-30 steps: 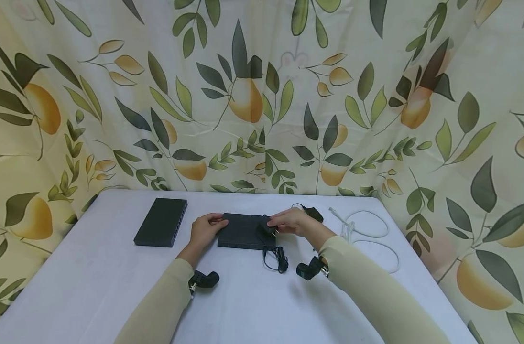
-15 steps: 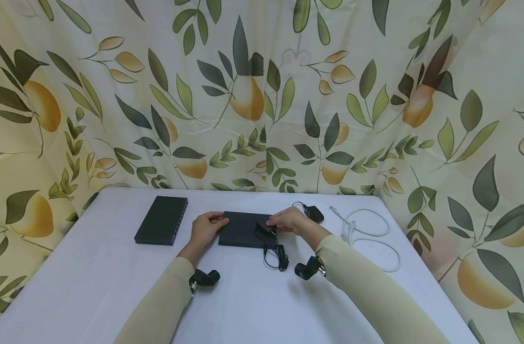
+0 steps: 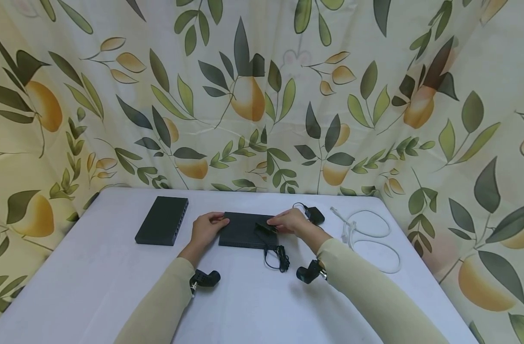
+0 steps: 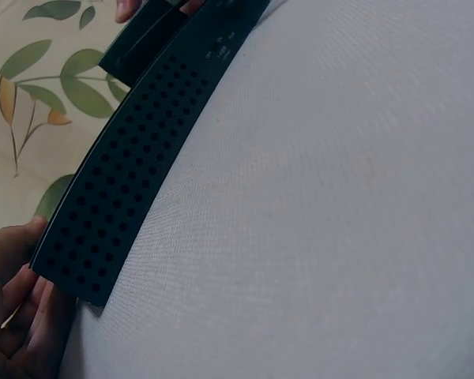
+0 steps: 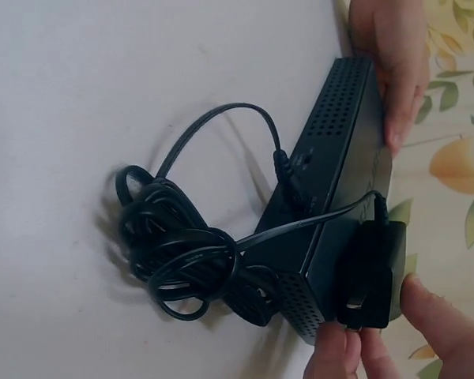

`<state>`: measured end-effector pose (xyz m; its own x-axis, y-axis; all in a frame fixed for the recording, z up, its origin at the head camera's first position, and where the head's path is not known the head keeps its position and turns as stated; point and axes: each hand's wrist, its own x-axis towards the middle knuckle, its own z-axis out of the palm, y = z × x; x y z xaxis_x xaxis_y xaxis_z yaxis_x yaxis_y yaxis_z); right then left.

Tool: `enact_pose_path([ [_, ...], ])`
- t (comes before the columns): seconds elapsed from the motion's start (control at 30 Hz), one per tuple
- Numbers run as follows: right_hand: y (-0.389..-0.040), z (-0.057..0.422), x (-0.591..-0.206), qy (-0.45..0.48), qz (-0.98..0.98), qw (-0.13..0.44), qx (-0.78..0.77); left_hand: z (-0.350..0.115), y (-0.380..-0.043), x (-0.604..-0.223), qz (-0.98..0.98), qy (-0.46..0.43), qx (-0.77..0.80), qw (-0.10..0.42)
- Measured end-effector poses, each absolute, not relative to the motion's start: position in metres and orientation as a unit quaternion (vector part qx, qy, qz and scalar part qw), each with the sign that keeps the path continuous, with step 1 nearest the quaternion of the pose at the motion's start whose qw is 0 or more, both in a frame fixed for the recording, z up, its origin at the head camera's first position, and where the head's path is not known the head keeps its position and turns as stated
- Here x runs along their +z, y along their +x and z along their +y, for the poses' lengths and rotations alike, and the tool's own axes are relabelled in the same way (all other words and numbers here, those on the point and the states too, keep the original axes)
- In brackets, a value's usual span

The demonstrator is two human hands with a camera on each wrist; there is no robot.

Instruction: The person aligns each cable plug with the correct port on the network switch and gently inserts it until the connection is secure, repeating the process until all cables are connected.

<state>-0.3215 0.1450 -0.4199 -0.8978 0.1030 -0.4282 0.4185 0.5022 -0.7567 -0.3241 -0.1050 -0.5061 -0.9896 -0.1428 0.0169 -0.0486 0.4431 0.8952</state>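
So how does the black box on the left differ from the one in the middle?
Pose: the left box lies lengthwise, pointing toward the back; the middle box lies crosswise.
Contact: no hand touches the left box, while the left hand holds an edge of the middle box.
Cable: a black cable meets the middle box's side; none shows at the left box.
Both are flat, black and oblong.

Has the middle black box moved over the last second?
No, no visible shift: the middle box keeps its gap to the untouched box in the head view.
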Motion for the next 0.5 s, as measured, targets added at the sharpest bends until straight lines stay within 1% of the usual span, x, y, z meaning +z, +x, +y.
enact_pose_path([
  [0.23,-0.3139,0.1499,-0.4218,0.146,0.819,0.193,-0.520,-0.1046,-0.3240,-0.5055,-0.853,0.055,-0.517,0.051],
  [0.5,-0.3126,0.1427,-0.4192,0.136,0.836,0.161,-0.507,-0.1043,-0.3244,-0.5064,-0.855,0.052,-0.512,0.057],
])
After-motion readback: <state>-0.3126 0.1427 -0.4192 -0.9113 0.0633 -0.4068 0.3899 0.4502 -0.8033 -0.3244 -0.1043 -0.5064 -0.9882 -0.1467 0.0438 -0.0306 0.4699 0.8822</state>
